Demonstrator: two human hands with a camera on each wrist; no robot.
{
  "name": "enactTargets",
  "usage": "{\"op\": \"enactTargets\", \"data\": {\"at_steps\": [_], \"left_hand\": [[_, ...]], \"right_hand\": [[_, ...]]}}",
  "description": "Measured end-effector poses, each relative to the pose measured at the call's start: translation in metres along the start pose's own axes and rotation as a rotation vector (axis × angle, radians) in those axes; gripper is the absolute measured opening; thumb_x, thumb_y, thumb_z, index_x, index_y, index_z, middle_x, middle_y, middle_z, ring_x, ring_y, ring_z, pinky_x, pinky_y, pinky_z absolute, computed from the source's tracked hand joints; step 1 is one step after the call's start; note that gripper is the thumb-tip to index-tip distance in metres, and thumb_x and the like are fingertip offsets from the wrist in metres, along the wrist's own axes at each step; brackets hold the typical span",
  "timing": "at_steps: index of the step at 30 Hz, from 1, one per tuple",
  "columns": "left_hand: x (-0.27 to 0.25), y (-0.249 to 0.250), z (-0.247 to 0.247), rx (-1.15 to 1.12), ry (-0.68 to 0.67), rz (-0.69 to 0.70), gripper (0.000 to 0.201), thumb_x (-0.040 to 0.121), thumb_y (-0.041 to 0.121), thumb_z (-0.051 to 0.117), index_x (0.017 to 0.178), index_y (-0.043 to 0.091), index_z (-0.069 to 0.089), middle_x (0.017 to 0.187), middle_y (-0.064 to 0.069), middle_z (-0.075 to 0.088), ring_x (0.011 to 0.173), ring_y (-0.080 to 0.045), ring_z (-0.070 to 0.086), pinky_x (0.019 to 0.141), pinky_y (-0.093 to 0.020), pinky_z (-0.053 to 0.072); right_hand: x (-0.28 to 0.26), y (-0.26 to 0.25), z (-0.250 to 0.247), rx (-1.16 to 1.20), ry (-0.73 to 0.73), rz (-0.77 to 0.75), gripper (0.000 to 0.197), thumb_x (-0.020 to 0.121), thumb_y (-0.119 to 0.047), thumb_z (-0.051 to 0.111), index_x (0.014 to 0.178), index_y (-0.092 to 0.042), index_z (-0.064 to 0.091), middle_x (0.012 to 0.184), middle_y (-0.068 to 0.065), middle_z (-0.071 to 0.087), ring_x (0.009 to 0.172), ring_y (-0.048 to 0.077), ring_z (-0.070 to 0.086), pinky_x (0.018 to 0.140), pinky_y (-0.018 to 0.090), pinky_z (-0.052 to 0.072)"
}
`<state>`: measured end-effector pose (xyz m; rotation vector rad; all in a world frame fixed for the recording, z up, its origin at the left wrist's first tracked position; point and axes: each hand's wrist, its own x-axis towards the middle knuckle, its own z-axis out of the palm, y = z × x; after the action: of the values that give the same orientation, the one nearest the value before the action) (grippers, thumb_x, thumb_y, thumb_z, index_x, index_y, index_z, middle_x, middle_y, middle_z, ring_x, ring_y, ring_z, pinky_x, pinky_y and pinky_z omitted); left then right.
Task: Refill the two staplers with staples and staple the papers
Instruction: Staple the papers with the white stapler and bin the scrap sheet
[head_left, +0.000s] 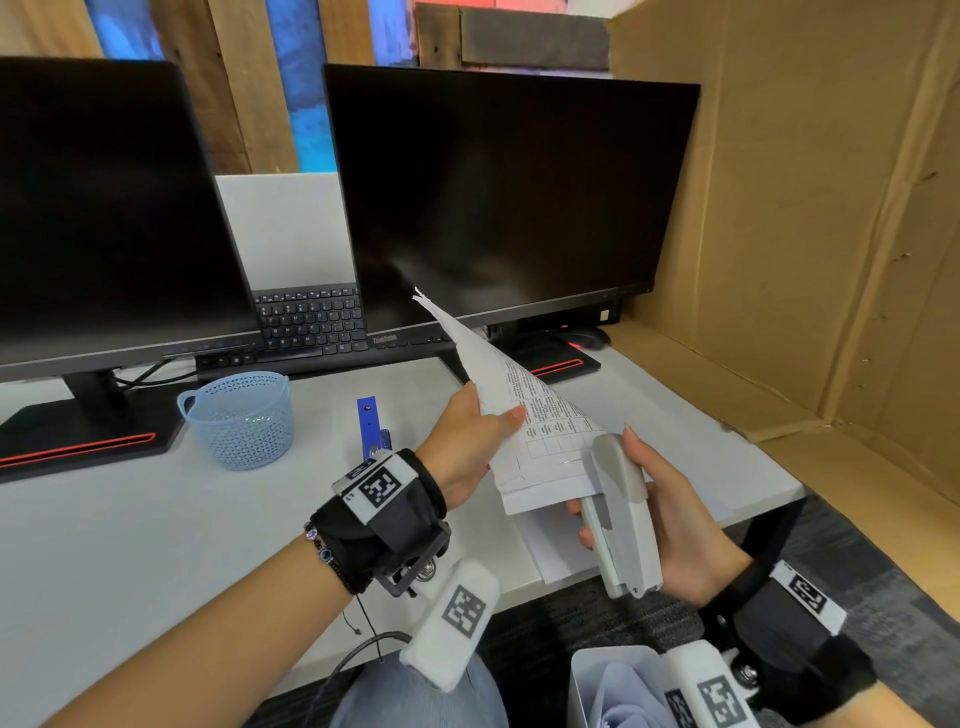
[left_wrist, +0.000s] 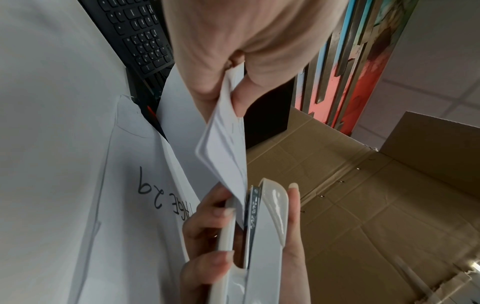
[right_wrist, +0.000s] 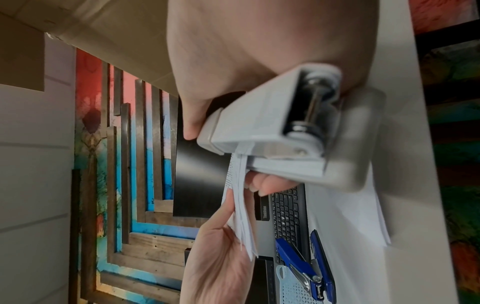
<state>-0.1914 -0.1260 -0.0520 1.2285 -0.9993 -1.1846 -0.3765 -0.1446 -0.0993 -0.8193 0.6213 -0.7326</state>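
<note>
My right hand (head_left: 670, 514) grips a white and grey stapler (head_left: 621, 514) above the desk's front edge, thumb on its top and fingers under its base. A corner of a printed paper stack (head_left: 524, 415) sits between the stapler's jaws. My left hand (head_left: 470, 441) pinches that stack by its left edge and holds it tilted up. In the left wrist view the papers (left_wrist: 226, 148) enter the stapler (left_wrist: 262, 226) from above. A blue stapler (head_left: 370, 426) lies swung open on the desk behind my left wrist; the right wrist view shows this blue stapler (right_wrist: 306, 265) too.
More white sheets (head_left: 550, 551) lie on the desk (head_left: 156, 519) under my hands. A light blue mesh basket (head_left: 241, 418) stands at the left. Two dark monitors (head_left: 509, 192), a black keyboard (head_left: 311, 322) and a mouse (head_left: 587, 338) fill the back. A cardboard wall (head_left: 810, 208) closes the right side.
</note>
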Motion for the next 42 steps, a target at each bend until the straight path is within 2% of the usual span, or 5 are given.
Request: {"op": "enactTargets", "data": {"at_steps": [19,24,27,36,42], "left_hand": [[0.0004,-0.0018,0.0001,-0.016,-0.006,-0.004,0.041,0.097,0.000,0.048,0.137,0.006,0.044,0.132,-0.013,0.059,0.114,-0.028,0.060,0.085,-0.032,0.053],[0.0005,-0.0022,0.0013,-0.020,-0.018,-0.005,0.042,0.097,-0.001,0.047,0.138,0.007,0.043,0.133,-0.012,0.058,0.116,-0.029,0.059,0.092,-0.037,0.051],[0.0003,-0.0022,0.0016,-0.036,-0.016,-0.008,0.040,0.097,-0.001,0.048,0.136,0.007,0.044,0.132,-0.012,0.059,0.111,-0.027,0.061,0.089,-0.035,0.052],[-0.0004,-0.0083,-0.0002,-0.052,-0.021,-0.032,0.040,0.097,-0.001,0.048,0.136,0.006,0.044,0.126,-0.011,0.062,0.105,-0.025,0.063,0.083,-0.030,0.054],[0.0005,-0.0075,-0.0002,-0.056,-0.015,-0.036,0.039,0.096,0.000,0.050,0.134,0.006,0.046,0.124,-0.010,0.063,0.104,-0.026,0.064,0.084,-0.032,0.055]], "right_hand": [[-0.0009,0.0024,0.0008,-0.098,0.063,-0.053,0.048,0.085,-0.047,0.054,0.120,-0.016,0.064,0.077,0.003,0.068,0.064,0.015,0.061,0.062,0.033,0.051],[-0.0011,0.0031,0.0013,-0.109,0.079,-0.070,0.043,0.085,-0.046,0.053,0.115,-0.018,0.066,0.073,0.000,0.069,0.060,0.013,0.062,0.067,0.034,0.049],[-0.0015,0.0024,0.0011,-0.109,0.085,-0.066,0.042,0.086,-0.046,0.053,0.114,-0.017,0.066,0.071,0.000,0.069,0.058,0.012,0.063,0.066,0.033,0.049],[-0.0006,0.0060,0.0004,-0.145,0.110,-0.072,0.043,0.079,-0.045,0.058,0.109,-0.015,0.069,0.079,0.003,0.072,0.065,0.015,0.064,0.067,0.032,0.051],[-0.0003,0.0030,0.0007,-0.129,0.101,-0.061,0.038,0.086,-0.042,0.057,0.110,-0.015,0.068,0.081,0.004,0.073,0.060,0.014,0.064,0.065,0.028,0.054]]}}
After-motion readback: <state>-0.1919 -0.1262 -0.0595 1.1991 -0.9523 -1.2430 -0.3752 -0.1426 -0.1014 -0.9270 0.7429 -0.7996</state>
